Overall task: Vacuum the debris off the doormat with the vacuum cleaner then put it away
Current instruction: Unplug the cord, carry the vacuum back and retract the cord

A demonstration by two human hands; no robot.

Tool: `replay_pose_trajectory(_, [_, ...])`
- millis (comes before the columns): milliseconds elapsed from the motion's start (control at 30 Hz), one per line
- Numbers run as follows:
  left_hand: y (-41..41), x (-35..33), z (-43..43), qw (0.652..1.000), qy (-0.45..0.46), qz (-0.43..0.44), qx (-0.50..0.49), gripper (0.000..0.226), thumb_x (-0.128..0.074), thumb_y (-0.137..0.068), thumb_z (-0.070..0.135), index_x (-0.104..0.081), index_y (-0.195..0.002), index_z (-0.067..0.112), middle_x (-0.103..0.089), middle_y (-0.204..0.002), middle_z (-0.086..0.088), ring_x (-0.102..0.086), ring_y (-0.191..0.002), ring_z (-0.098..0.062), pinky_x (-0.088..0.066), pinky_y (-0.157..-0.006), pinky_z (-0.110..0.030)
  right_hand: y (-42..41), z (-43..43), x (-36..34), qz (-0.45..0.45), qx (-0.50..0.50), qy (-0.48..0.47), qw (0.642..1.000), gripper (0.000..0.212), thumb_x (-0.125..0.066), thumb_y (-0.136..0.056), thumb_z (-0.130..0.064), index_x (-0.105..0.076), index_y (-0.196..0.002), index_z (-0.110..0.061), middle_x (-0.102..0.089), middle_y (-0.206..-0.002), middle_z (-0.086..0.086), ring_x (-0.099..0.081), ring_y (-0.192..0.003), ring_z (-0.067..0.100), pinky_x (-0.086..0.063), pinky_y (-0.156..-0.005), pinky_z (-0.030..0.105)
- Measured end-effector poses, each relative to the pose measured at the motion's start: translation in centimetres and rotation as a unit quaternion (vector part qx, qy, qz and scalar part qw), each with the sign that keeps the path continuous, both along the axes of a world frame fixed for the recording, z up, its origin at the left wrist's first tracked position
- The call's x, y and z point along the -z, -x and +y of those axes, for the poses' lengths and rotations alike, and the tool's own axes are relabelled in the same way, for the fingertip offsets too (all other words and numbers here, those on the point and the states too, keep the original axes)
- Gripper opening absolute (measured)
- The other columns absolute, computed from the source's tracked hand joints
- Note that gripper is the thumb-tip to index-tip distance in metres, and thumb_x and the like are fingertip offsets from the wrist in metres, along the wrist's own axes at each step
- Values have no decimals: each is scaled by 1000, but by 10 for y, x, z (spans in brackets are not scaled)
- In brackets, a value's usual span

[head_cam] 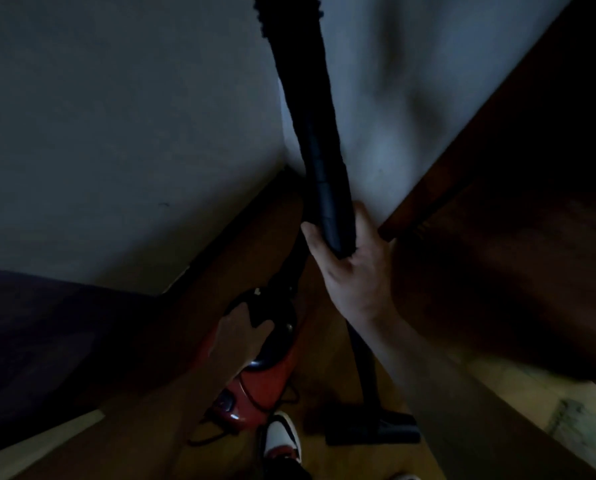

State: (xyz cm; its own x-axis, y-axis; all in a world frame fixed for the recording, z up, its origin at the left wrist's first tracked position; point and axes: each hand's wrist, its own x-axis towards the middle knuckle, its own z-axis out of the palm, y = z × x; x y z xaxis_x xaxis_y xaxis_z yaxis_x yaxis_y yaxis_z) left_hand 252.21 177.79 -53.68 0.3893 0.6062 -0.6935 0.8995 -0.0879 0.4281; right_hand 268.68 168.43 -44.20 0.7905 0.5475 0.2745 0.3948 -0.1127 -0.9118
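A red canister vacuum cleaner (260, 379) stands on the wooden floor in a dim corner. My left hand (239, 337) grips its black top handle. My right hand (350, 261) is raised and holds the black wand tube (324, 174), which runs upward toward the ribbed hose at the top edge. A second black tube runs down from my right hand to the floor nozzle (376, 431), which lies flat on the floor. A patch of the doormat (580, 420) shows at the lower right.
Grey walls (116, 133) meet in a corner just ahead. A dark wooden door (514, 220) stands at the right. A dark piece of furniture (29, 341) sits at the left. My shoe (282, 438) is beside the vacuum, with the power cord looped on the floor.
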Motion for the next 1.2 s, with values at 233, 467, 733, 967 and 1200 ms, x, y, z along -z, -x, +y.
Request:
replay_pose_trajectory(233, [-2, -209, -12, 998, -49, -16, 41, 39, -67, -90, 30, -57, -118, 4, -61, -116, -12, -58, -111, -29, -42, -85, -28, 5, -16, -184, 60, -31, -50, 997, 23, -74, -90, -33, -51, -86, -30, -45, -61, 0, -47, -50, 10, -37, -48, 17])
replay_pose_trajectory(467, [-9, -419, -28, 984, -139, -102, 33, 29, -65, -90, 26, -62, -110, 6, -62, -101, -7, -59, -96, -23, -32, -71, -25, 7, -43, -381, 44, -48, -94, 993, 19, -72, -92, -26, -56, -91, -17, -53, -68, 4, -56, -58, 16, -48, -53, 37])
replay_pose_trajectory(733, [9, -563, -62, 974, -128, -182, 47, 13, -64, -91, 24, -64, -101, 17, -67, -85, 0, -62, -70, -10, -43, -53, -17, 28, -100, -521, 26, -69, -115, 991, 21, -73, -91, -28, -59, -92, -44, -57, -69, 4, -57, -58, 22, -51, -52, 44])
replay_pose_trajectory(967, [10, -631, -101, 957, -179, -227, 39, 17, -68, -87, 30, -64, -71, 24, -69, -71, 3, -65, -61, -10, -45, -51, -20, 19, -159, -570, 10, -60, -124, 990, 15, -76, -89, -32, -62, -95, -32, -58, -69, -7, -58, -61, 12, -51, -57, 33])
replay_pose_trajectory(1200, [-5, -671, -139, 942, -214, -254, 50, 19, -72, -80, 27, -66, -65, 18, -68, -59, 0, -65, -54, -8, -43, -48, -22, 8, -212, -593, -25, -42, -131, 990, 12, -75, -90, -22, -64, -96, -22, -60, -72, -7, -60, -65, 14, -53, -61, 27])
